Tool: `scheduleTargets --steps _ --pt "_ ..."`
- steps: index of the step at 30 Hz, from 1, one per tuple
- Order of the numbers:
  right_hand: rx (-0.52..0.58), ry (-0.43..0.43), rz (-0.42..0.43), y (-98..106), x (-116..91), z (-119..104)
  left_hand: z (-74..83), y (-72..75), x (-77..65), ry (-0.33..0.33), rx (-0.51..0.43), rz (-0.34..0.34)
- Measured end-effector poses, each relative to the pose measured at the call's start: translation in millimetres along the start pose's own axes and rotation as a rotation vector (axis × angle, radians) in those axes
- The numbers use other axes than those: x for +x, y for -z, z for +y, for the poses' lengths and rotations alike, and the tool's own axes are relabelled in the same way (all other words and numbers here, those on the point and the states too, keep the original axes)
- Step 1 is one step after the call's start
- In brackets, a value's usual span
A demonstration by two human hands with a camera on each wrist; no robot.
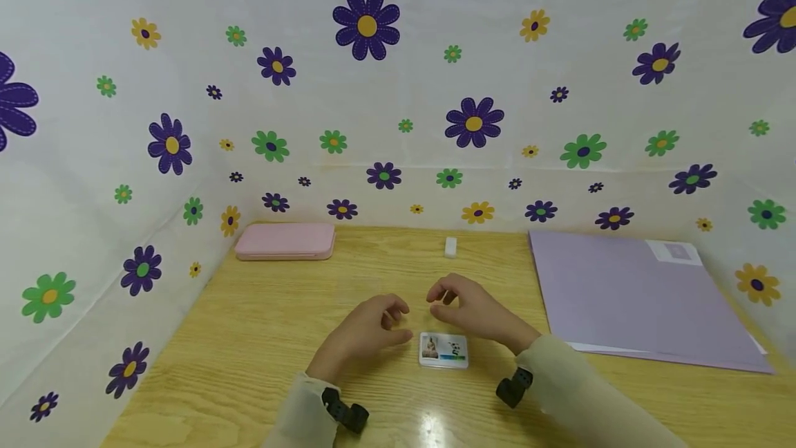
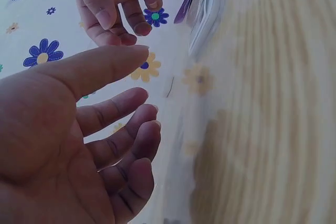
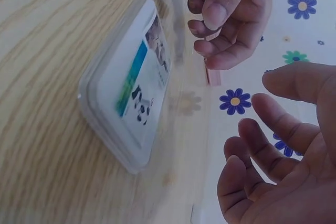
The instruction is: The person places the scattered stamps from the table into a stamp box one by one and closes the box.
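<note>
On the wooden table lies a small flat white case (image 1: 443,358) with rounded corners, printed with a panda and a figure picture. The right wrist view shows the case (image 3: 134,93) close up, with clear edges. My left hand (image 1: 373,327) hovers to its left, fingers loosely bent and nothing in them. Beyond the case and to its right is my right hand (image 1: 469,306), likewise empty with relaxed fingers. Both hands face each other across a gap, apart from the case. In the left wrist view the case (image 2: 207,17) appears edge-on.
A pink pencil case (image 1: 286,241) stands at the back left. Farther back in the middle is a small white block (image 1: 450,247). Purple folders (image 1: 628,296) with white paper cover the right side. A flower-patterned white cloth (image 1: 410,75) encloses the table (image 1: 249,365).
</note>
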State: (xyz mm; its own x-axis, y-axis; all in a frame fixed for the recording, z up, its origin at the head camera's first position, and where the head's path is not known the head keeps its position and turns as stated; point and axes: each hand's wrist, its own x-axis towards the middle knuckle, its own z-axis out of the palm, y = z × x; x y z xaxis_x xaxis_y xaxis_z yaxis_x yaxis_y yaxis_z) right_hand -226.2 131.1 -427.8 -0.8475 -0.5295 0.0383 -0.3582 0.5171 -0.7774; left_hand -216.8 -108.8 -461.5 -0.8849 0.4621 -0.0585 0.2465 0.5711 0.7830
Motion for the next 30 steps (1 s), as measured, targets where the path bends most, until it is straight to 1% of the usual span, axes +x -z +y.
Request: scheduleTargets --steps 6,9,13,16,19,22,27,30 --pt "0.009 -0.013 -0.01 -5.3 10.8 -4.5 -1.9 11.1 -0.6 0.002 0.012 0.057" --pt "0.018 0.001 -0.008 -8.4 16.8 -5.8 -3.9 16.3 -1.7 -0.02 0.031 0.083" --pt "0.032 0.004 -0.003 -12.7 24.6 -8.5 -10.2 21.1 -3.4 -0.061 0.054 0.112" --pt "0.039 0.005 -0.003 -15.5 29.0 -12.1 -15.7 24.9 -5.4 -0.068 0.067 0.129" --pt "0.039 0.008 0.001 -19.0 32.4 -15.6 -20.7 29.4 -7.8 -0.067 0.09 0.143" --pt "0.043 0.001 -0.002 -22.7 36.8 -19.2 -24.8 35.9 -11.5 -0.048 0.107 0.16" --pt "0.071 -0.035 -0.022 -27.9 43.4 -24.1 -33.3 46.5 -13.2 -0.01 0.138 0.18" --pt "0.075 -0.056 -0.031 -32.0 49.0 -25.5 -39.5 52.8 -12.7 -0.004 0.159 0.187"
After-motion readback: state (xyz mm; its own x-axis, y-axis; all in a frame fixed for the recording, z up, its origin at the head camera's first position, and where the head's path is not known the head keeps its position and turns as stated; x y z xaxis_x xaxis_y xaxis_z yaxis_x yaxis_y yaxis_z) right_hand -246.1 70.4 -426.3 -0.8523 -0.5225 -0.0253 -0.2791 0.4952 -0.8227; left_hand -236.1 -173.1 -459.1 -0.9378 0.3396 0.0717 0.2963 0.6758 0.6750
